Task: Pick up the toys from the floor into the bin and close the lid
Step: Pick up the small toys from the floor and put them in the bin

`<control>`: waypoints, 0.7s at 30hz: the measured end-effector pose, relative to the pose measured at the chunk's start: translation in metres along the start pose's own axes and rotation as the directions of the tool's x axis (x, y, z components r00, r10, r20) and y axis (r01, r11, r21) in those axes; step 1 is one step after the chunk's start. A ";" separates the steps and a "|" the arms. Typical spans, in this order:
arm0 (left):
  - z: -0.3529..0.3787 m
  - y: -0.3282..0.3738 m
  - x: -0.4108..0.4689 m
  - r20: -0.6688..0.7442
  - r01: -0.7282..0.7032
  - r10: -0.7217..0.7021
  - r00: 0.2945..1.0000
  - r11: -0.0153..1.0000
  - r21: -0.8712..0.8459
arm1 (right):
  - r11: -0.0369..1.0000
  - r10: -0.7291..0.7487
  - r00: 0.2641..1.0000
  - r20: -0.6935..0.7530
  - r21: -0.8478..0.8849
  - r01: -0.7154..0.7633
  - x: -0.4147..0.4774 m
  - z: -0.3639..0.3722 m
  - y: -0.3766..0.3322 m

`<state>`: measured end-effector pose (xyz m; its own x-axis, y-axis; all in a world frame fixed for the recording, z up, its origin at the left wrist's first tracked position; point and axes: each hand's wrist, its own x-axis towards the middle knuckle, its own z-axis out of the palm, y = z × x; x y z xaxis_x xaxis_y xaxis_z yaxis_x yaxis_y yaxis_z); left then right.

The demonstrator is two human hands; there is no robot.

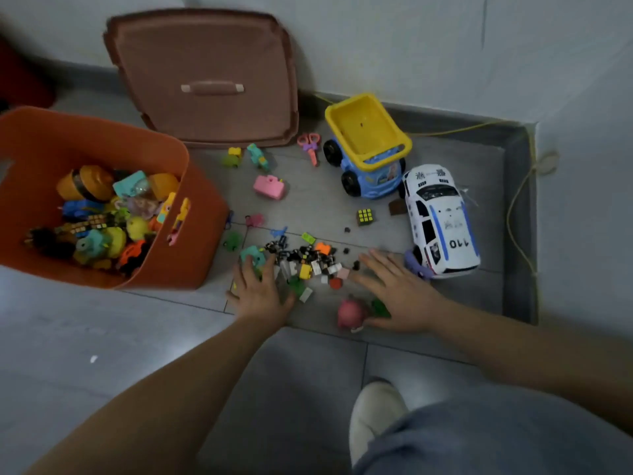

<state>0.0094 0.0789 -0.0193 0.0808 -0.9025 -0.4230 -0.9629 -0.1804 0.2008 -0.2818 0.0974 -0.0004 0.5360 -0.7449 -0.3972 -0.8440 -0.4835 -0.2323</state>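
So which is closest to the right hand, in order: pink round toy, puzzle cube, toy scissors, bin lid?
1. Pink round toy, beside the right hand's thumb.
2. Puzzle cube, on the floor ahead of the hand.
3. Toy scissors, farther back beside the dump truck.
4. Bin lid, leaning against the back wall.

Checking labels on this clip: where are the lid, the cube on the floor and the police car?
lid [205,53]: head view, flat panel above its handle.
cube [365,217]: head view, its top face.
police car [440,214]: head view, its roof.
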 end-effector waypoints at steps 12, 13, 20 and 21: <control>0.043 -0.001 -0.007 0.002 0.314 -0.320 0.948 0.930 -0.192 | 0.954 -0.154 0.988 0.007 -0.260 0.150 -0.024 0.061 0.035; 0.045 -0.001 -0.007 0.001 0.307 -0.314 0.950 0.928 -0.212 | 0.952 -0.160 0.987 -0.004 -0.266 0.153 -0.021 0.066 0.033; 0.055 0.003 -0.002 -0.060 0.188 -0.214 0.975 0.938 -0.291 | 0.962 -0.195 0.973 -0.122 -0.216 0.166 0.018 0.079 0.012; 0.056 0.004 0.000 -0.060 0.164 -0.190 0.980 0.942 -0.294 | 0.959 -0.210 0.969 -0.127 -0.222 0.178 0.026 0.078 0.009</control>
<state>-0.0090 0.1000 -0.0680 0.2773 -0.8738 -0.3994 -0.8177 -0.4329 0.3795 -0.2771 0.1096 -0.0814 0.6991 -0.6792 -0.2235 -0.7093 -0.6983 -0.0966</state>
